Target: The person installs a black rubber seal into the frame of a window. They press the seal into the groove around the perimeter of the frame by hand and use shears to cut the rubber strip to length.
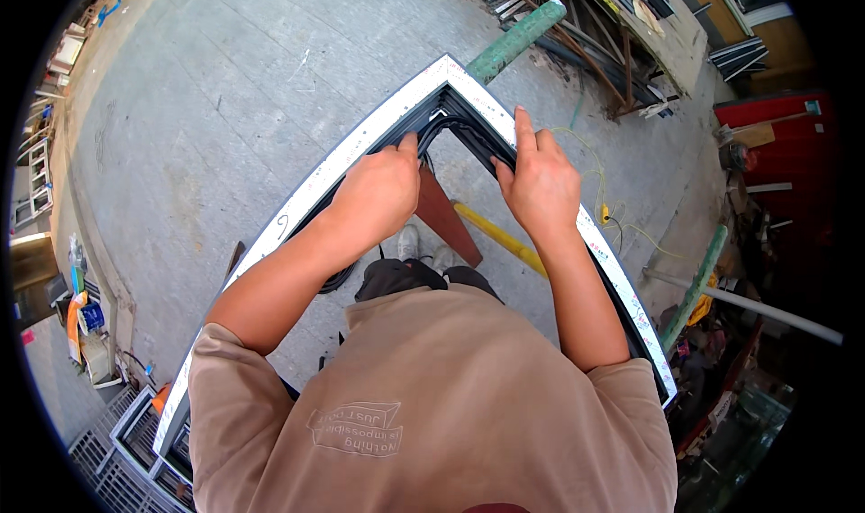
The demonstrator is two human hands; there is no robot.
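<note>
A large window or door frame (347, 144) with white, film-covered faces lies in front of me, one corner pointing away. A black rubber seal strip (443, 124) bends around the inside of that corner, and a loose coil of it (337, 281) hangs below the left side. My left hand (380, 187) is closed, its fingertips pressed on the strip at the inner edge, left of the corner. Gripping the right side is my right hand (544, 178), index finger along the white face and thumb against the inner edge. The left hand's other fingers are hidden underneath.
A green pipe (515, 43) juts out beyond the corner; another green bar (696, 288) stands at the right. Below the opening are a yellow bar (501, 237) and a reddish-brown piece (443, 214). A yellow cable connector (605, 213) lies on the floor. Metal scraps (622, 54) fill the far right.
</note>
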